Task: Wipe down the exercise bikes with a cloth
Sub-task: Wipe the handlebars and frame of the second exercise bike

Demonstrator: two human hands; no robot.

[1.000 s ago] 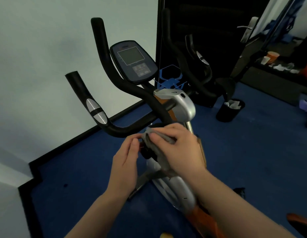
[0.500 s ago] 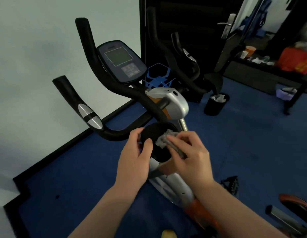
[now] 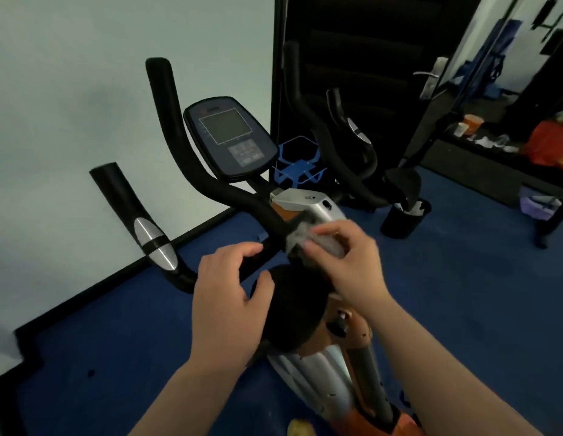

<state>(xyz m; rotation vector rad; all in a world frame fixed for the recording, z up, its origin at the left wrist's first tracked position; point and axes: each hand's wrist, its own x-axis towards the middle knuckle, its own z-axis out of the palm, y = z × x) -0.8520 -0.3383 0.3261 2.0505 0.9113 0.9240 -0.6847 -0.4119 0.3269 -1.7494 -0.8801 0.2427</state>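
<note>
Right hand pinching grey cloth against handlebar centre; bar running up-left from cloth. Left hand loosely curled, empty, just beside bar, nearer unwiped stretch.

Small gym room; exercise bike with console on blue carpet floor; black door behind.
</note>
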